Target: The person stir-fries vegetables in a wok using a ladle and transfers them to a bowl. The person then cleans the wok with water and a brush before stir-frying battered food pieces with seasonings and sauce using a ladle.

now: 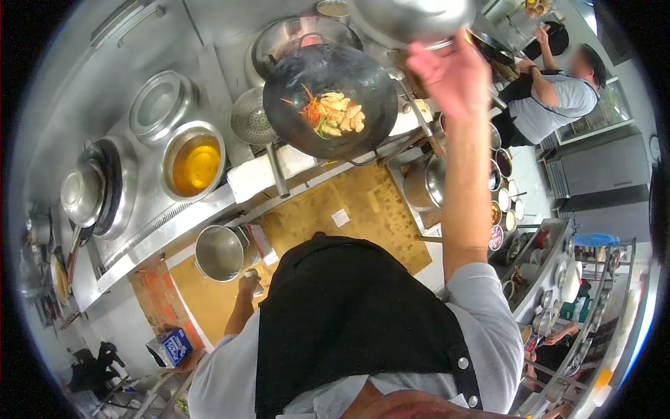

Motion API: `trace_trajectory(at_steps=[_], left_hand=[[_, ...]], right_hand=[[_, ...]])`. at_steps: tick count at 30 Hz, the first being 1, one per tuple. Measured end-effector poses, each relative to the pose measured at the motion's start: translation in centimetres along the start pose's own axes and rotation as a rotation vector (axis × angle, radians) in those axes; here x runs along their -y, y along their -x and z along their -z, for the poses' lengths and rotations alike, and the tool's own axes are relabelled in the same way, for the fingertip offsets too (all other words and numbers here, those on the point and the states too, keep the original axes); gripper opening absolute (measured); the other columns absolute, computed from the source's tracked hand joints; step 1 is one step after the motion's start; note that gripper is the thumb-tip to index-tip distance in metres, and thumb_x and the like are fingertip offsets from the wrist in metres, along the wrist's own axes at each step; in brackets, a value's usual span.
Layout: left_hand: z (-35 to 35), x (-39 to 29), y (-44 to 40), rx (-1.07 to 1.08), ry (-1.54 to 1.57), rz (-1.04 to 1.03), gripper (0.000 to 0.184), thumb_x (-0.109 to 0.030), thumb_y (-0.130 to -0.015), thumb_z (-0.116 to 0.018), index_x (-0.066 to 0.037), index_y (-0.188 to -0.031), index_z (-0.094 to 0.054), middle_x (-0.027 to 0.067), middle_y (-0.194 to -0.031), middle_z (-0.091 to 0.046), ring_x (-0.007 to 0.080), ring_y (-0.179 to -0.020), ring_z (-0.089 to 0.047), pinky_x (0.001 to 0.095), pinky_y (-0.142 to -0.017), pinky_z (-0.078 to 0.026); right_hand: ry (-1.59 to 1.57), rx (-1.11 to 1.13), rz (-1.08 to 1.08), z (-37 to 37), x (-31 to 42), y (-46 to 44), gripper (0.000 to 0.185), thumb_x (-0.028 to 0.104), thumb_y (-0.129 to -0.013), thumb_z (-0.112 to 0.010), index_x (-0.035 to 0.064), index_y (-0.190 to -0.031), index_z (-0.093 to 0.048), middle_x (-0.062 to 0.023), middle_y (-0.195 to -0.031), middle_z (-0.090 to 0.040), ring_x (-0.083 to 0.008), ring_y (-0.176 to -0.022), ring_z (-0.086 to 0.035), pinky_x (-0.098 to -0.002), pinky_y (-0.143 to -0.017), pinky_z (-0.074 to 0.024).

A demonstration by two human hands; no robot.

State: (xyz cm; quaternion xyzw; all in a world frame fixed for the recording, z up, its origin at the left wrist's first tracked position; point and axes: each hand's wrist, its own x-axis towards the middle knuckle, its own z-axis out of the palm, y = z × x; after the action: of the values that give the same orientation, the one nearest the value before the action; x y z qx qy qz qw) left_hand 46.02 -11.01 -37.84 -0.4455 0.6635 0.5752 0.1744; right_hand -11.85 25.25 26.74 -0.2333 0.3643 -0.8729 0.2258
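My right hand (452, 80) is raised at the upper right, blurred, with its fingers apart. Just beyond its fingertips is the rim of a large shiny metal bowl or lid (412, 15); whether they touch, I cannot tell. Below and left of that hand sits a black wok (373, 98) on the stove, holding pale cooked pieces (342, 115) and shredded carrot (314, 110). Down at my side, my left hand (247, 282) is closed around something small and white that I cannot make out. A deep metal pot (220, 253) is close to it.
A perforated strainer ladle (251, 117) lies left of the wok. Further left are a bowl of yellow oil (195, 162), stacked metal bowls (155, 105) and pans. Several sauce containers (504, 200) line the right side. Another person (551, 105) works at the upper right.
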Motion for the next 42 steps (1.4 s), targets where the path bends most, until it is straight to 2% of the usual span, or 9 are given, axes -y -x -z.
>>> trace_trajectory(at_steps=[4,8,13,16,20,25,29,34,42], left_hand=[[-2.7,-0.5,-0.4,0.056,0.021,-0.273,0.029,-0.028,-0.077,-0.084,-0.004,-0.092,-0.076,0.0078,-0.078,-0.073,0.0190,-0.070,-0.068,0.0372,-0.066,-0.053],[-3.5,-4.8,-1.7,0.023,-0.057,-0.061,0.037,-0.027,-0.076,-0.082,-0.005,-0.104,-0.073,0.0092,-0.087,-0.074,0.0209,-0.076,-0.069,0.0365,-0.069,-0.053],[-3.3,-5.6,-2.2,-0.065,-0.057,-0.094,0.048,-0.020,-0.073,-0.083,-0.004,-0.117,-0.070,0.0119,-0.100,-0.075,0.0209,-0.085,-0.070,0.0393,-0.078,-0.054],[-2.6,-9.8,4.6,-0.080,-0.034,-0.021,0.054,-0.018,-0.073,-0.084,-0.005,-0.123,-0.069,0.0125,-0.104,-0.074,0.0203,-0.086,-0.069,0.0390,-0.080,-0.054],[-1.6,-1.3,3.1,-0.062,0.067,-0.203,0.041,-0.022,-0.076,-0.082,-0.005,-0.111,-0.070,0.0101,-0.091,-0.073,0.0201,-0.081,-0.068,0.0359,-0.074,-0.054],[-3.4,-4.2,5.6,0.159,-0.136,-0.068,0.041,-0.022,-0.078,-0.081,-0.005,-0.113,-0.069,0.0104,-0.091,-0.073,0.0208,-0.082,-0.068,0.0366,-0.075,-0.055],[-9.2,-10.7,5.3,0.397,-0.329,-0.095,0.040,-0.023,-0.079,-0.080,-0.005,-0.114,-0.068,0.0106,-0.091,-0.072,0.0214,-0.082,-0.068,0.0372,-0.075,-0.055],[-20.8,-17.1,8.0,0.638,-0.541,-0.154,0.040,-0.023,-0.081,-0.079,-0.005,-0.115,-0.067,0.0108,-0.091,-0.072,0.0221,-0.083,-0.069,0.0379,-0.076,-0.055],[-39.3,-20.3,17.4,0.947,-0.745,-0.253,0.040,-0.023,-0.084,-0.078,-0.006,-0.118,-0.066,0.0112,-0.091,-0.071,0.0233,-0.083,-0.069,0.0390,-0.077,-0.056]], right_hand=[[-0.087,0.233,0.229,-2.7,4.0,0.8,0.038,0.033,-0.110,-0.045,0.0043,-0.129,-0.060,-0.0215,-0.111,-0.073,-0.0406,-0.109,-0.072,-0.0526,-0.089,-0.0635],[-0.221,-0.034,0.131,2.5,-5.8,1.0,0.042,0.037,-0.109,-0.047,0.0028,-0.132,-0.056,-0.0246,-0.111,-0.072,-0.0438,-0.099,-0.073,-0.0546,-0.088,-0.0631],[0.041,-0.709,-0.625,9.8,-27.2,5.7,0.038,0.022,-0.112,-0.033,0.0013,-0.144,-0.038,-0.0292,-0.134,-0.054,-0.0485,-0.106,-0.069,-0.0553,-0.087,-0.0642],[-0.095,-0.576,-0.450,8.9,-25.0,4.4,0.042,0.024,-0.112,-0.039,-0.0012,-0.146,-0.034,-0.0269,-0.137,-0.052,-0.0496,-0.101,-0.070,-0.0592,-0.084,-0.0640],[0.198,-0.383,-0.120,4.8,-13.4,9.5,0.055,0.032,-0.109,-0.050,-0.0035,-0.147,-0.031,-0.0242,-0.142,-0.049,-0.0413,-0.096,-0.075,-0.0444,-0.080,-0.0655],[0.473,-0.626,-0.039,8.4,-9.7,31.2,0.032,0.038,-0.104,-0.064,0.0078,-0.112,-0.062,-0.0070,-0.103,-0.069,-0.0245,-0.084,-0.076,-0.0365,-0.071,-0.0617],[0.913,-1.050,-0.166,12.1,-15.0,61.2,0.040,0.041,-0.100,-0.066,0.0012,-0.097,-0.067,-0.0099,-0.083,-0.068,-0.0205,-0.080,-0.071,-0.0376,-0.071,-0.0553],[1.495,-1.796,-0.372,-8.2,-18.1,96.1,0.029,0.032,-0.093,-0.071,0.0033,-0.096,-0.071,-0.0183,-0.099,-0.067,-0.0360,-0.097,-0.066,-0.0471,-0.084,-0.0529],[1.219,-2.945,-0.542,-27.3,-30.1,111.0,0.018,0.024,-0.095,-0.066,0.0066,-0.100,-0.067,-0.0169,-0.111,-0.065,-0.0394,-0.101,-0.065,-0.0499,-0.084,-0.0530]])
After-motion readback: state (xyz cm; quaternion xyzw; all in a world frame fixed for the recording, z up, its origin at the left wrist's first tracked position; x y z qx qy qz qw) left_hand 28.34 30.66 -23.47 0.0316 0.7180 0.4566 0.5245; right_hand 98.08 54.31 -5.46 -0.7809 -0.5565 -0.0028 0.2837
